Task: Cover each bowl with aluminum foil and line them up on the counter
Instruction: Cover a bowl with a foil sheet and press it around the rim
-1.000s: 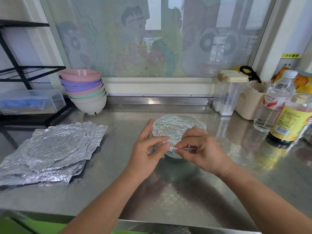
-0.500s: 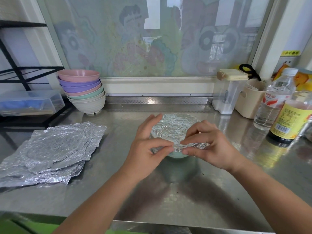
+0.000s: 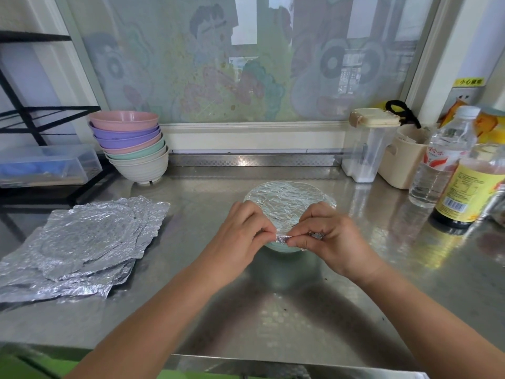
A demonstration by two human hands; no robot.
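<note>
Your left hand (image 3: 240, 236) and right hand (image 3: 325, 239) pinch the foil (image 3: 289, 203) at the bowl's (image 3: 281, 247) near rim. The bowl looks pale green, mostly hidden.

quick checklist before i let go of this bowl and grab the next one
1. Foil spans the top of the green bowl: ok.
2. Near edge folded down against the rim: not ok; the left hand and right hand pinch a loose crumpled flap there.
3. Far edge crimped under the rim: cannot tell, the underside there is hidden.
4. Spare foil sheets ready: ok, piled on the counter to the left.
5. Next bowl available: ok, the bowl stack stands uncovered at the back left.
</note>
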